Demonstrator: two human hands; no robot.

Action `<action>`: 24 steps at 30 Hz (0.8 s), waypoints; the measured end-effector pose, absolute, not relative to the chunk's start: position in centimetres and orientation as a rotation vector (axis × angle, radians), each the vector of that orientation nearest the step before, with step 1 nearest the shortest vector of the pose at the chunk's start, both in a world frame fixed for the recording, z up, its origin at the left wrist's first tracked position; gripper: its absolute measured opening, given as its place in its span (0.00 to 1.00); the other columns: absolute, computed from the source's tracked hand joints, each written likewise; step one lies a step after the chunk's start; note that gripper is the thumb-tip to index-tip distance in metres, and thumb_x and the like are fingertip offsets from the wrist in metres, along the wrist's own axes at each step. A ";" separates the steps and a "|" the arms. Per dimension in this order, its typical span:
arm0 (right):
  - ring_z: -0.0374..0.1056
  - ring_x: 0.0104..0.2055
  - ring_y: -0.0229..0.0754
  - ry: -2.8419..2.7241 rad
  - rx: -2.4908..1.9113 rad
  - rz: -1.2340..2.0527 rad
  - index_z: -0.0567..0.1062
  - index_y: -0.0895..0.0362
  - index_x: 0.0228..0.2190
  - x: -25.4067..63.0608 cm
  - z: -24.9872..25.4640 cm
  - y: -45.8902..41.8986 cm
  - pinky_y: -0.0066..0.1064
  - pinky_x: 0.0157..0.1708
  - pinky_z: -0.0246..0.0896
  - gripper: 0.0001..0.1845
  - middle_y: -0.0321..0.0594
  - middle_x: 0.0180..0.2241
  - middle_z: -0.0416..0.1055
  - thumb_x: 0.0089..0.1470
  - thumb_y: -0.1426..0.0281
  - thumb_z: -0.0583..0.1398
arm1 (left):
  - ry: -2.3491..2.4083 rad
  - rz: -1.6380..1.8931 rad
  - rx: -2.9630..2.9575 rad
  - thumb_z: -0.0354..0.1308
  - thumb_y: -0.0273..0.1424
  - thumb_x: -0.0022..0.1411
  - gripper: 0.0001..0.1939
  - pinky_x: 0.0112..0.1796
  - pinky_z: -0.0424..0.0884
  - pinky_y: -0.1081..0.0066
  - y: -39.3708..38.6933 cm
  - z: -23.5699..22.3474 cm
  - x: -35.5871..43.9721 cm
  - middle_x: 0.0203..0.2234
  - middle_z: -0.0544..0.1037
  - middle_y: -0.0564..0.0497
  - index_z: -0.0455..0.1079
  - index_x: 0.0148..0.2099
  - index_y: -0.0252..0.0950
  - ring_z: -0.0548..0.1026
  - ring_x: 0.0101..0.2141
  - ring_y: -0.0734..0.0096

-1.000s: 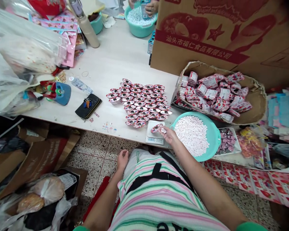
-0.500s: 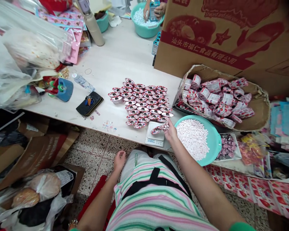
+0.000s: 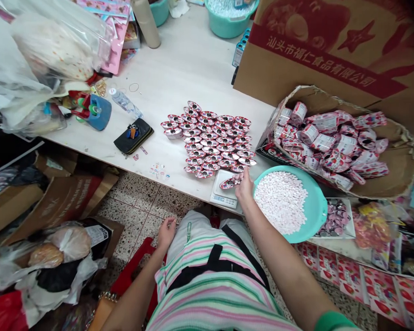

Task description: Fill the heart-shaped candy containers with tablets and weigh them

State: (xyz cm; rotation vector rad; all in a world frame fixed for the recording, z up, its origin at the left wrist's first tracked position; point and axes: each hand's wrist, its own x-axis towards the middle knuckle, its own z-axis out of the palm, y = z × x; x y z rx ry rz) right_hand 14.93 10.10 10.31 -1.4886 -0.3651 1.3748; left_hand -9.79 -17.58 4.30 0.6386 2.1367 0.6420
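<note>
At the near edge of a cluttered white work table [image 3: 189, 59], someone in a striped top is working at a small digital scale [image 3: 222, 196]. From where I'm standing, the right hand [image 3: 244, 187] is the busy one, its fingers closed in a firm pinch on a red-and-white oval cup [image 3: 227, 183] held low over the scale's platform (can't tell if the cup is actually resting on it, or whether the pale bits by the fingertips are inside it). The left hand [image 3: 166, 233] is down by the hip, about seven o'clock from the scale, half open and holding nothing. At three o'clock sits a teal basin [image 3: 317, 207] heaped with white candies [image 3: 281, 202], and at eleven o'clock a tight patch of matching cups [image 3: 207, 142] covers the tabletop, almost up against the scale. Around two o'clock, a torn cardboard box [image 3: 396, 170] holds a pile of wrapped red-and-white rolls [image 3: 331, 142]. My tip for this bit: keep the cup level and centred over the platform, with a light pinch and fingers clear of the pan, because any lean or extra pressure would probably throw off the reading.
</note>
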 end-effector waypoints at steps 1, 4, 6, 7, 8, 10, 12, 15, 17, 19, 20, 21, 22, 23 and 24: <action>0.63 0.20 0.34 -0.383 -1.511 1.363 0.54 0.53 0.15 14.9 10.2 10.0 0.25 0.21 0.61 0.27 0.28 0.13 0.54 0.49 0.47 0.55 | 2.139 0.634 0.632 0.54 0.44 0.50 0.17 0.41 0.69 0.61 -17.7 4.3 -9.7 0.33 0.77 0.46 0.69 0.36 0.37 0.74 0.37 0.60; 0.65 0.21 0.35 -0.349 -1.535 1.336 0.55 0.53 0.15 14.7 10.0 9.9 0.26 0.23 0.63 0.27 0.28 0.13 0.55 0.48 0.47 0.55 | 2.145 0.621 0.618 0.54 0.44 0.50 0.17 0.41 0.69 0.62 -17.8 4.2 -9.6 0.33 0.77 0.46 0.70 0.36 0.38 0.75 0.38 0.60; 0.65 0.21 0.34 -0.292 -1.509 1.313 0.57 0.53 0.15 14.5 10.0 9.9 0.26 0.25 0.64 0.26 0.28 0.14 0.58 0.46 0.47 0.57 | 2.145 0.618 0.613 0.54 0.44 0.50 0.17 0.41 0.69 0.63 -17.8 4.2 -9.5 0.33 0.78 0.46 0.69 0.36 0.37 0.75 0.38 0.60; 0.65 0.21 0.34 -0.274 -1.497 1.306 0.57 0.54 0.15 14.5 10.0 9.8 0.27 0.25 0.65 0.26 0.29 0.14 0.59 0.45 0.47 0.58 | 2.145 0.617 0.612 0.53 0.44 0.50 0.17 0.41 0.70 0.63 -17.8 4.2 -9.5 0.34 0.78 0.46 0.69 0.36 0.37 0.75 0.38 0.60; 0.65 0.21 0.34 -0.267 -1.489 1.308 0.58 0.54 0.15 14.4 10.0 9.8 0.27 0.25 0.65 0.26 0.29 0.14 0.60 0.44 0.47 0.58 | 2.144 0.617 0.611 0.53 0.44 0.50 0.18 0.40 0.70 0.63 -17.9 4.2 -9.5 0.34 0.78 0.45 0.69 0.36 0.37 0.75 0.39 0.60; 0.66 0.22 0.34 -0.266 -1.486 1.315 0.59 0.54 0.15 14.4 9.9 9.8 0.27 0.25 0.65 0.26 0.30 0.15 0.62 0.44 0.47 0.59 | 2.141 0.615 0.611 0.53 0.45 0.51 0.18 0.40 0.70 0.63 -18.0 4.2 -9.6 0.35 0.77 0.45 0.69 0.37 0.36 0.75 0.38 0.60; 0.67 0.23 0.35 -0.268 -1.495 1.301 0.59 0.54 0.15 14.4 9.8 9.7 0.27 0.26 0.65 0.26 0.31 0.15 0.63 0.45 0.48 0.59 | 2.135 0.610 0.612 0.53 0.46 0.51 0.19 0.39 0.70 0.63 -18.1 4.2 -9.7 0.35 0.77 0.44 0.69 0.37 0.36 0.75 0.38 0.60; 0.67 0.23 0.36 -0.305 -1.497 1.282 0.58 0.54 0.15 14.4 9.6 9.7 0.28 0.27 0.66 0.26 0.31 0.15 0.63 0.46 0.48 0.58 | 2.132 0.608 0.614 0.53 0.46 0.50 0.19 0.39 0.70 0.63 -18.1 4.2 -9.7 0.34 0.77 0.45 0.69 0.37 0.36 0.75 0.37 0.60; 0.68 0.24 0.36 -0.334 -1.483 1.286 0.58 0.54 0.14 14.3 9.5 9.7 0.28 0.28 0.66 0.26 0.30 0.13 0.60 0.46 0.48 0.58 | 2.135 0.611 0.615 0.53 0.46 0.50 0.19 0.39 0.70 0.63 -18.0 4.2 -9.7 0.34 0.77 0.45 0.69 0.36 0.37 0.75 0.37 0.61; 0.68 0.23 0.37 -0.331 -1.473 1.287 0.57 0.53 0.14 14.1 9.5 9.7 0.28 0.28 0.65 0.26 0.28 0.11 0.56 0.47 0.48 0.57 | 2.139 0.615 0.618 0.53 0.46 0.50 0.19 0.40 0.70 0.63 -17.9 4.2 -9.7 0.33 0.78 0.46 0.69 0.36 0.37 0.75 0.37 0.61; 0.68 0.23 0.37 -0.324 -1.470 1.288 0.57 0.53 0.14 14.0 9.5 9.6 0.27 0.28 0.65 0.26 0.28 0.11 0.56 0.47 0.49 0.57 | 2.141 0.617 0.620 0.53 0.46 0.50 0.19 0.40 0.70 0.63 -17.8 4.1 -9.7 0.33 0.78 0.46 0.69 0.36 0.37 0.75 0.37 0.61; 0.68 0.23 0.36 -0.315 -1.468 1.289 0.57 0.53 0.14 13.9 9.5 9.6 0.27 0.28 0.65 0.26 0.28 0.11 0.55 0.47 0.49 0.57 | 2.141 0.619 0.623 0.53 0.46 0.50 0.19 0.41 0.70 0.62 -17.8 4.1 -9.7 0.33 0.78 0.46 0.69 0.37 0.36 0.75 0.37 0.61; 0.68 0.23 0.36 -0.306 -1.465 1.288 0.57 0.53 0.14 13.9 9.5 9.6 0.27 0.27 0.65 0.26 0.28 0.11 0.55 0.48 0.49 0.58 | 2.140 0.621 0.627 0.53 0.46 0.51 0.19 0.41 0.70 0.62 -17.8 4.0 -9.7 0.34 0.77 0.46 0.69 0.37 0.36 0.75 0.37 0.61; 0.68 0.23 0.36 -0.301 -1.462 1.288 0.57 0.54 0.14 13.8 9.5 9.6 0.26 0.27 0.64 0.26 0.27 0.11 0.55 0.48 0.50 0.58 | 2.138 0.623 0.630 0.53 0.46 0.51 0.19 0.41 0.70 0.62 -17.8 4.0 -9.8 0.34 0.77 0.45 0.69 0.37 0.36 0.75 0.37 0.61; 0.68 0.23 0.36 -0.299 -1.461 1.291 0.57 0.54 0.14 13.8 9.5 9.5 0.26 0.26 0.64 0.26 0.27 0.11 0.55 0.47 0.50 0.58 | 2.135 0.624 0.633 0.53 0.46 0.51 0.19 0.41 0.70 0.62 -17.8 3.9 -9.8 0.34 0.77 0.45 0.69 0.37 0.36 0.75 0.37 0.61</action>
